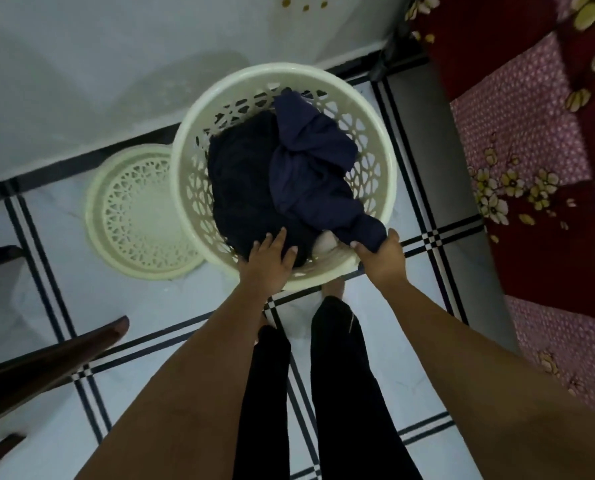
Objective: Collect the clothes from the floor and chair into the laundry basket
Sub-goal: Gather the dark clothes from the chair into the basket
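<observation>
A round cream laundry basket [379,188] with a pierced wall stands on the tiled floor in front of my feet. Inside lies a black garment [240,181] with a navy blue garment [310,161] bunched on top of it. My left hand [268,261] rests flat on the black garment at the basket's near rim, fingers spread. My right hand [379,254] pinches an end of the navy garment that hangs over the near rim. Something pale shows in the basket between my hands.
The basket's cream lid [140,216] lies flat on the floor to the left, touching the basket. A dark wooden chair [46,362] stands at the left edge. A bed with a maroon and pink floral cover [538,168] fills the right side. A white wall is behind the basket.
</observation>
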Demonstrator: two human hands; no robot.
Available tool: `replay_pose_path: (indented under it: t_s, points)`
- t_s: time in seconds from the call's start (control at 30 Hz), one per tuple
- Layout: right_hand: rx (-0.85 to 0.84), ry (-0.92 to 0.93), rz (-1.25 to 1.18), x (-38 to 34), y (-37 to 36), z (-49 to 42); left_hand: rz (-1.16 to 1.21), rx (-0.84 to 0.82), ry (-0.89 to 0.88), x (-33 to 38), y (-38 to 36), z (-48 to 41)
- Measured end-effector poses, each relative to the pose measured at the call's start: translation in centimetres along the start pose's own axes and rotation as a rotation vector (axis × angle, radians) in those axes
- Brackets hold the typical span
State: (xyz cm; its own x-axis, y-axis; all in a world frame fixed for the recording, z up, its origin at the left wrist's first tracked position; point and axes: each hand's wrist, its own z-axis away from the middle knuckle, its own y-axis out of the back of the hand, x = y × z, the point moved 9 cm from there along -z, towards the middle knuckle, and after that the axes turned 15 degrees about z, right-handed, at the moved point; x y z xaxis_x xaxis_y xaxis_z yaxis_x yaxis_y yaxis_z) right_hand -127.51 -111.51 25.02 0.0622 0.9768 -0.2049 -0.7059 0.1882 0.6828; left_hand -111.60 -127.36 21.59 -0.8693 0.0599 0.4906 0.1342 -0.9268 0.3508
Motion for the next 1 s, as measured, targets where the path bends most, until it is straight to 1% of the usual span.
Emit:
replay_pose_path:
  t_s: [0.1, 0.17, 0.2, 0.27, 0.33, 0.4, 0.47, 0.53, 0.57, 0.63, 0.7, 0.73, 0.8, 0.87, 0.93, 1.0]
  points:
    - [-0.013, -0.026, 0.045, 0.7, -0.5, 0.3, -0.141, 0.011, 0.026, -0.5, -0.4, 1.0]
    - [0.024, -0.049, 0.050, 0.6, 0.0, 0.5, -0.216, 0.011, 0.015, -0.3, -0.7, 1.5]
    - [0.058, -0.065, 0.049, 0.3, 0.5, 0.8, -0.225, 0.012, 0.009, -0.3, -0.8, 1.6]
    - [0.138, -0.042, 0.036, -1.0, 1.6, 1.3, -0.207, 0.015, 0.013, -0.2, -0.9, 1.9]
    - [0.159, 0.054, -0.072, -3.6, 2.5, 1.7, -0.168, 0.028, 0.030, -0.1, -0.6, 2.1]
    - [0.102, 0.185, -0.178, -7.3, 2.9, 2.3, -0.119, 0.057, 0.045, 0.2, 0.1, 2.2]
    - [-0.017, 0.296, -0.210, -10.3, 2.2, 2.0, -0.071, 0.077, 0.059, 0.3, 0.8, 2.1]
    - [-0.109, 0.336, -0.145, -11.6, 1.1, 1.5, -0.041, 0.112, 0.072, 0.3, 1.7, 1.8]
    - [-0.083, 0.345, -0.079, -11.7, 1.1, 1.2, -0.044, 0.141, 0.078, 0.2, 2.3, 1.8]
    - [0.056, 0.297, -0.011, -10.6, 1.9, 0.7, -0.085, 0.199, 0.083, 0.0, 3.2, 1.9]
    - [0.157, 0.150, -0.040, -7.8, 2.5, 0.8, -0.118, 0.307, 0.072, -0.4, 4.0, 2.6]
    - [0.176, 0.062, -0.064, -6.2, 2.4, 1.0, -0.095, 0.387, 0.064, -0.6, 4.5, 3.1]
    - [0.141, -0.100, -0.167, -3.2, 1.4, 1.1, 0.057, 0.543, 0.063, -1.2, 5.3, 4.1]
    - [0.073, -0.215, -0.346, -1.1, -0.5, 1.1, 0.283, 0.659, 0.064, -1.9, 5.8, 4.8]
    - [0.000, -0.286, -0.488, -0.1, -2.4, 1.2, 0.480, 0.761, 0.071, -2.6, 6.1, 5.2]
    - [-0.032, -0.323, -0.595, 0.4, -3.4, 1.3, 0.681, 0.846, 0.117, -3.7, 6.3, 5.3]
